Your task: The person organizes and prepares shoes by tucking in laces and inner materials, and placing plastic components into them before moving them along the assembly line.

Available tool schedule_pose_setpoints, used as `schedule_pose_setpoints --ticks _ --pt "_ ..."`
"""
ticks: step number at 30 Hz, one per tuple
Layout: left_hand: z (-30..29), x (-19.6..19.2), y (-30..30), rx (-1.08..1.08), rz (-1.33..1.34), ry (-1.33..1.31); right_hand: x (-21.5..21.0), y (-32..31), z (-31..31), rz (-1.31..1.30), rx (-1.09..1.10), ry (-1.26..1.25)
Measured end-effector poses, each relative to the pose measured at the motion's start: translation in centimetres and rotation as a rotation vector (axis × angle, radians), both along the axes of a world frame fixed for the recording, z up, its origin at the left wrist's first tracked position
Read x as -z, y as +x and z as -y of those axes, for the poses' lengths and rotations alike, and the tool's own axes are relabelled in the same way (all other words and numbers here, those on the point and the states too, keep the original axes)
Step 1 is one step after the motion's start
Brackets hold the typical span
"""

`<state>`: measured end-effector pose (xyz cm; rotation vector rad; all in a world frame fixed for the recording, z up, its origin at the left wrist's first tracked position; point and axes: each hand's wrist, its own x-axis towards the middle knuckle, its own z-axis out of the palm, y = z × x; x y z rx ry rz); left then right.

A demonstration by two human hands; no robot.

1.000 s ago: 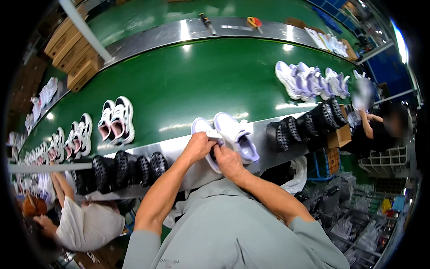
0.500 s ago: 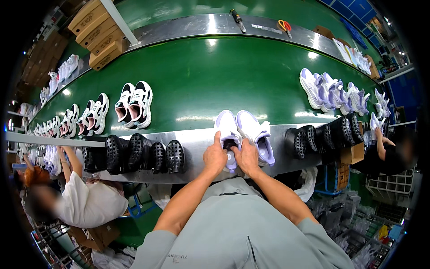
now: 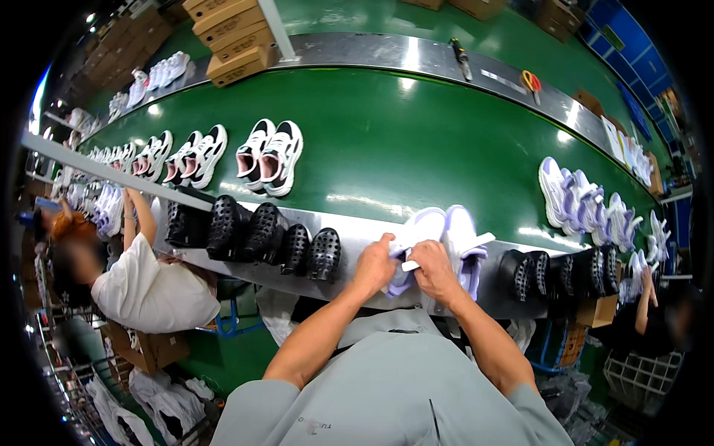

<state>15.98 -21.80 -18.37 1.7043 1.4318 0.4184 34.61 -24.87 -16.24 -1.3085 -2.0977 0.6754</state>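
In the head view, the person's two hands are working close together over the left shoe [image 3: 425,221], a white and lilac one that is lying toe-away across the edge of the metal ledge [image 3: 358,239] and the green belt [image 3: 387,149]. The right hand [image 3: 436,267] is pinching a white strap [image 3: 410,266] between thumb and fingers near the shoe's opening, while the left hand [image 3: 377,264] is pressing against the shoe's left side; whether its fingers are gripping the upper, I cannot tell, as the hand is hiding them. The right shoe [image 3: 461,221] is sitting just beside it, with its own strap end [image 3: 477,241] sticking out to the right. For handling the strap well, steadying the shoe with the left hand seems wise, with the right hand holding the strap flat and untwisted, since a crooked pull would probably be creasing the soft collar or dragging the shoe into its mate. The black studded shoes [image 3: 325,254] are standing to the left along the ledge, well apart from the working hands
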Motion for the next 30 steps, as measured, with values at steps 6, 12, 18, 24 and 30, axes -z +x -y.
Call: schedule_pose_setpoints --ticks 6,12,18,24,30 --pt "-0.1 -0.9 -1.0 0.066 0.121 -0.163 0.6 -2.8 -0.9 -0.646 0.4 -0.34" --pt "0.4 -4.1 1.3 0.351 0.005 0.694 1.2 0.9 -0.1 -0.926 0.636 -0.483" --pt "-0.3 -2.4 0.0 0.684 -0.062 0.722 2.2 2.8 1.3 -0.647 0.694 -0.613" --pt "-0.2 -3.2 -0.4 0.735 -0.027 0.67 -1.1 1.5 0.7 -0.819 0.581 -0.675" --pt "2.1 -4.8 -1.7 0.372 -0.112 0.394 -3.5 2.8 0.0 -0.764 0.28 -0.804"
